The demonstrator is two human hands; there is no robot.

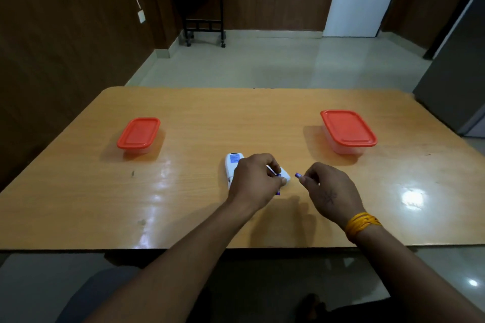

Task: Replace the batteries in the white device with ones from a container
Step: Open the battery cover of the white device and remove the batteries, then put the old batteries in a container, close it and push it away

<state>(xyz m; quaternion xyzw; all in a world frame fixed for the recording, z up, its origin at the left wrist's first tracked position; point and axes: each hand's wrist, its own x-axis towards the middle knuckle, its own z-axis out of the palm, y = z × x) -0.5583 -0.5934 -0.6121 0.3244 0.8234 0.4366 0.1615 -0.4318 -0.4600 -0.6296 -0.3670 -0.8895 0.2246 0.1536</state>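
White device [232, 168]: laid flat on the wooden table [199, 118], a little toward the near edge at the middle; its far end with a blue label is seen, the rest is covered by the left hand.
Left hand [254, 183]: closed over the device, probably to keep it steady; a small blue battery [278, 183] is pinched at its fingertips, beside a white piece [286, 177] that may be the battery cover; this cannot be told for sure.
Right hand [331, 191]: held apart from the left, just beside the device; its fingers are clamped on a second blue battery [298, 175], the tip pointing toward the device.
Left container [138, 136]: near the left edge; red lid shut.
Right container [348, 130]: toward the right edge; red lid shut; both are well apart from the hands.
Step judged: batteries are being handled at the device; whether they are old or new cannot be told.
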